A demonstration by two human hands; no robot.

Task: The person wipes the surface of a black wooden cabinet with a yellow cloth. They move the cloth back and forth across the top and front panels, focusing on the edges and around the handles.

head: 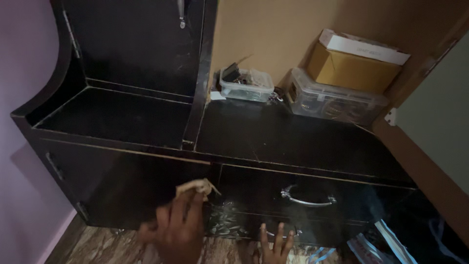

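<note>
Dark cabinet against a tan wall; left hand presses a cloth.

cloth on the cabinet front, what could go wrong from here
1. The left hand presses a small crumpled cloth against the dark cabinet front; so little cloth might slip free, leaving bare fingers rubbing the panel.
2. The right hand sits just under the drawer with the metal handle; fingers could catch on it.
3. The light is dim, so smears may be missed.
</note>
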